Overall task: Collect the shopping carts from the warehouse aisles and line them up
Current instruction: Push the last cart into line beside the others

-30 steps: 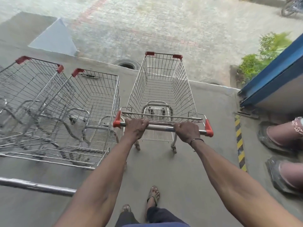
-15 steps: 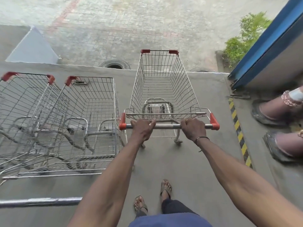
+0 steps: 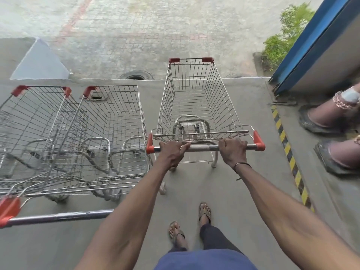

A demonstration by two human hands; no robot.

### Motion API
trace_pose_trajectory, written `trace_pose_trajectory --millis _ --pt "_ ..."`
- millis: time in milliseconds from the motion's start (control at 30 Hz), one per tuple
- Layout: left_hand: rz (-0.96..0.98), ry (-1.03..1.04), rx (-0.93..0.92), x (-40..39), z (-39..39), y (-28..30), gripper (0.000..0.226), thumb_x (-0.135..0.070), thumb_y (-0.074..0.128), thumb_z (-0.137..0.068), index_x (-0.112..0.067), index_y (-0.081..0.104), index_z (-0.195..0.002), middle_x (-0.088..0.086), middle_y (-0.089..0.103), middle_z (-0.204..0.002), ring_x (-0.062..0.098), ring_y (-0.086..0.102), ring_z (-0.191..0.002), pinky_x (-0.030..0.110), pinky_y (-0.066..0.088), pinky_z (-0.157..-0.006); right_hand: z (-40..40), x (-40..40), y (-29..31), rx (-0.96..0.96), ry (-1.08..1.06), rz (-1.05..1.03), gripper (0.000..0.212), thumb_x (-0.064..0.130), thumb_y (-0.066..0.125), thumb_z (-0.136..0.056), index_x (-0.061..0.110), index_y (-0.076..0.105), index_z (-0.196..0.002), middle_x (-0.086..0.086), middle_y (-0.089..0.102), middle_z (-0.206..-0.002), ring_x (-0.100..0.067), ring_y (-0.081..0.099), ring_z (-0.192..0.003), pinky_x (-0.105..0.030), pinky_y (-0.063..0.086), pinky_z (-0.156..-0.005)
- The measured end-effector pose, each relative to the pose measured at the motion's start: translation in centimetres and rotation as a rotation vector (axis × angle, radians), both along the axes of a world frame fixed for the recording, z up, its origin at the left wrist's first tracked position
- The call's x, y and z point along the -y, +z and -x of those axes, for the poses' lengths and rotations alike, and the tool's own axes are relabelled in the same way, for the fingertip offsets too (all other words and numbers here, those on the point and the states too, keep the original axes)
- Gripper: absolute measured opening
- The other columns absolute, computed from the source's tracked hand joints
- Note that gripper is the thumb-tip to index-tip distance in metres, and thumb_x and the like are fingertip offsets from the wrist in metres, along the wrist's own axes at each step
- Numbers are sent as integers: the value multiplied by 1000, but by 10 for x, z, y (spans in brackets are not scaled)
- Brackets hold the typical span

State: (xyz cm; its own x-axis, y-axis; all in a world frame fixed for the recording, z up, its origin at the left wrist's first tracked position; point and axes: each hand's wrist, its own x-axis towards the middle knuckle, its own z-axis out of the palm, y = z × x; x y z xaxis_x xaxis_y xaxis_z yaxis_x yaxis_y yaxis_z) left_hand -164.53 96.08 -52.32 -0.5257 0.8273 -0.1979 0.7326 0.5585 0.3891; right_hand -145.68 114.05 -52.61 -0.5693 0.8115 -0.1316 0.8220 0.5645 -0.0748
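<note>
1. The left hand point(image 3: 172, 152) and right hand point(image 3: 232, 151) both grip the cart handle point(image 3: 202, 148).
2. This shopping cart point(image 3: 196, 102) stands just right of two parked carts point(image 3: 78, 133).
3. No readable writing shows.

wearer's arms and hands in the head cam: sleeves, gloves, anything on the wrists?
Both forearms are bare as far as the frame shows: no sleeves in view. No gloves on the left hand or the right hand. The right wrist carries a thin dark band with a short loose end hanging below it. The left wrist is bare. No rings that I can make out.
</note>
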Motion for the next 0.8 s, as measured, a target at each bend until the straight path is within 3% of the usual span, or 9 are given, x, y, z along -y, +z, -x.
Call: trace_pose_trajectory --millis 167,300,467,567,700,800 --pt "12 -3 -33 21 -26 -3 64 -70 31 -104 -17 66 -91 10 69 -91 34 64 -95 57 31 -100 -20 11 1 18 41 -15 75 46 15 -96 7 75 -75 -16 70 -78 -37 60 -92 -46 35 -87" --pt "6 5 -25 32 -54 4 56 -66 34 -105 -18 54 -85 11 66 -89 33 60 -92 54 33 -97 -35 11 5 55 87 -50 63 37 28 -104 5 76 -79 -18 72 -83 -37 61 -93 -45 35 -85" --pt "8 39 -20 45 -83 6 48 -61 38 -106 -20 51 -85 4 54 -84 34 61 -96 55 32 -100 -55 16 2 60 124 -66 70 42 18 -95 7 76 -78 -16 72 -82 -36 61 -90 -43 31 -80" --pt "15 46 -23 52 -98 8 44 -57 39 -108 -20 52 -87 8 63 -90 34 61 -101 56 29 -103 -65 22 2 47 136 -56 76 45 12 -94 7 76 -78 -16 73 -83 -37 62 -90 -44 33 -82" --pt "36 77 4 63 -106 0 53 -62 35 -107 -17 59 -90 7 68 -89 33 64 -98 58 26 -104 -78 35 6 36 142 -51 83 48 6 -90 9 78 -79 -15 72 -79 -36 62 -86 -43 35 -81" --pt "70 77 -12 72 -114 -8 62 -67 29 -104 -19 67 -102 2 66 -85 30 64 -94 64 30 -106 -90 45 6 31 149 -39 85 48 5 -90 12 80 -81 -14 73 -80 -36 64 -87 -44 38 -85"
